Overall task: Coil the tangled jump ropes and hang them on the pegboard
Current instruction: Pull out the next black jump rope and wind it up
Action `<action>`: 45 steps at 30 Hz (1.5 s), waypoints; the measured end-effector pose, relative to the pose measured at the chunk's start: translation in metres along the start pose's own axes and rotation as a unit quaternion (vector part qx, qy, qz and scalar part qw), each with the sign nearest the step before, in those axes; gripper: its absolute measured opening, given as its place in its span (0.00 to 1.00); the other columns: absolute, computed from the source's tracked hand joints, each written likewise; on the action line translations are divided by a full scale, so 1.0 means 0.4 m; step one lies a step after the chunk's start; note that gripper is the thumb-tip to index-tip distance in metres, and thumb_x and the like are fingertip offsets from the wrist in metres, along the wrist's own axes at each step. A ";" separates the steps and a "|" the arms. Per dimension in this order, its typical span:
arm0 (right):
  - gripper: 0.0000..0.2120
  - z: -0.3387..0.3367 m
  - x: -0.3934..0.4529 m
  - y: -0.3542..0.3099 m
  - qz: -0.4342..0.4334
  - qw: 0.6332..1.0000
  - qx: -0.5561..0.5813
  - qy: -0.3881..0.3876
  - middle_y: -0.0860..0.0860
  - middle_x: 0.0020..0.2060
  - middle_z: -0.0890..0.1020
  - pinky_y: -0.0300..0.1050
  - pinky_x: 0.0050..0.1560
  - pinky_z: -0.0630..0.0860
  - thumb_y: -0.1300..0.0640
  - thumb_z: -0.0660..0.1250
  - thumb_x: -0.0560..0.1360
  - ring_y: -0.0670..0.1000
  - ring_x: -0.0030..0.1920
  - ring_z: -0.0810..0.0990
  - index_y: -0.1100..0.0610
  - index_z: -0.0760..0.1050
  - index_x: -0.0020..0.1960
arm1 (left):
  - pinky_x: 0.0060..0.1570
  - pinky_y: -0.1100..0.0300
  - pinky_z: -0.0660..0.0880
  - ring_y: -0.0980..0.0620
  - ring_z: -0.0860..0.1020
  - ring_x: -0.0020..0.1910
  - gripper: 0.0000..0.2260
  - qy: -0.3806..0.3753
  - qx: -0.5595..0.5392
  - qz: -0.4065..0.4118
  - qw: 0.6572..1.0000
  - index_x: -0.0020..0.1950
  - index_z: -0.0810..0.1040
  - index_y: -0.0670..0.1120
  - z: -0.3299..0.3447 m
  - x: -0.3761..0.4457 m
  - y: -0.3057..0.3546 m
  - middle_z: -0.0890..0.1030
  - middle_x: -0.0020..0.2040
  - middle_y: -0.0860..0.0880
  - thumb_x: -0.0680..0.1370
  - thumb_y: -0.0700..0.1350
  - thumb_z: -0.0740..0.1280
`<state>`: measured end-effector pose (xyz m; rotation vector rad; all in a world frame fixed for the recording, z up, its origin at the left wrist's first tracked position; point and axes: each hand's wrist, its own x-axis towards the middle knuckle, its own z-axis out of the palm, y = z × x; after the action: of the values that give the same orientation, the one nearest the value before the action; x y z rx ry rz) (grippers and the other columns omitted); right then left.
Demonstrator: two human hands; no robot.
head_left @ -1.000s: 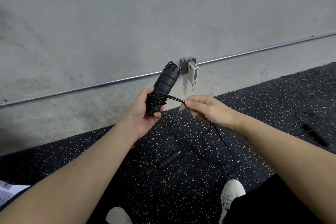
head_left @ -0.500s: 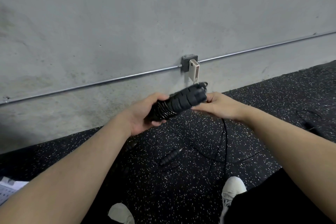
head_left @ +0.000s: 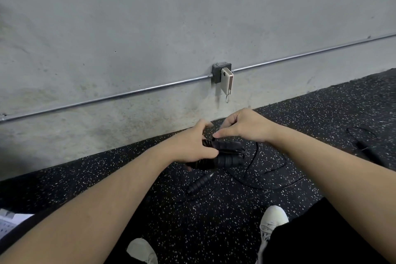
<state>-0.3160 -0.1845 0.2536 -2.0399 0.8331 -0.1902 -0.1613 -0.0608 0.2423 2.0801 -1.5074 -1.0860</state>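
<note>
Left hand [head_left: 194, 146] grips rope handles [head_left: 227, 152]; right hand [head_left: 246, 127] pinches cord.

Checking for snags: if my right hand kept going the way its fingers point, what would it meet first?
Probably your left hand, close ahead of the right hand, or the black handles it holds just below; depth is unclear.

Two black ribbed jump-rope handles [head_left: 222, 152] lie side by side, cord wound around them; another handle [head_left: 199, 183] lies on the floor.
</note>
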 end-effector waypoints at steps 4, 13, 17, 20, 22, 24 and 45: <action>0.06 0.020 -0.011 -0.010 -0.018 1.000 0.002 -0.019 0.50 0.31 0.83 0.36 0.33 0.69 0.52 0.75 0.74 0.44 0.29 0.74 0.53 0.87 0.47 | 0.32 0.56 0.82 0.48 0.85 0.32 0.14 0.042 0.035 -0.017 0.998 0.64 0.75 0.56 0.022 0.006 0.006 0.84 0.44 0.51 0.78 0.50 0.67; 0.12 0.032 -0.022 -0.041 0.040 0.995 0.081 0.050 0.49 0.36 0.78 0.36 0.25 0.65 0.43 0.61 0.82 0.47 0.31 0.72 0.50 0.75 0.57 | 0.41 0.42 0.84 0.40 0.85 0.45 0.15 0.128 -0.395 -0.038 0.909 0.64 0.69 0.46 0.000 0.023 -0.014 0.81 0.54 0.40 0.81 0.43 0.70; 0.24 0.022 -0.031 -0.039 0.053 0.998 0.024 0.004 0.53 0.35 0.72 0.42 0.32 0.63 0.37 0.57 0.82 0.50 0.33 0.68 0.52 0.82 0.43 | 0.36 0.49 0.82 0.41 0.83 0.45 0.20 0.090 -0.497 -0.041 0.862 0.69 0.69 0.48 -0.011 0.011 -0.012 0.83 0.56 0.36 0.80 0.40 0.71; 0.23 0.017 -0.032 -0.034 0.036 0.999 0.033 0.013 0.54 0.35 0.70 0.42 0.31 0.60 0.36 0.61 0.79 0.48 0.29 0.64 0.50 0.77 0.35 | 0.38 0.49 0.81 0.43 0.83 0.44 0.19 0.033 -0.523 -0.019 0.851 0.69 0.74 0.48 -0.022 0.000 -0.021 0.84 0.52 0.38 0.79 0.41 0.71; 0.21 0.012 -0.030 -0.033 0.016 0.998 0.055 0.006 0.52 0.33 0.72 0.41 0.30 0.61 0.37 0.62 0.79 0.47 0.28 0.64 0.50 0.77 0.36 | 0.40 0.51 0.82 0.45 0.82 0.45 0.18 0.008 -0.534 0.000 0.845 0.67 0.77 0.45 -0.025 -0.004 -0.019 0.84 0.52 0.40 0.78 0.45 0.71; 0.19 0.009 -0.029 -0.032 -0.002 0.997 0.082 -0.001 0.48 0.31 0.73 0.40 0.29 0.61 0.39 0.63 0.80 0.46 0.29 0.65 0.51 0.77 0.38 | 0.39 0.54 0.81 0.48 0.81 0.43 0.21 0.003 -0.538 0.003 0.843 0.66 0.78 0.44 -0.021 -0.003 -0.011 0.83 0.50 0.42 0.76 0.53 0.71; 0.11 -0.065 -0.029 0.012 -0.078 0.987 0.060 -0.125 0.44 0.30 0.71 0.35 0.31 0.65 0.45 0.64 0.79 0.45 0.30 0.67 0.47 0.83 0.52 | 0.23 0.60 0.71 0.46 0.76 0.31 0.22 0.030 -0.591 0.034 0.806 0.64 0.80 0.40 -0.072 -0.005 -0.031 0.79 0.48 0.42 0.74 0.52 0.66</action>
<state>-0.3384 -0.1967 0.2669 -1.9651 0.4961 -0.0663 -0.1320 -0.0585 0.2532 1.1137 -0.5141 -1.3773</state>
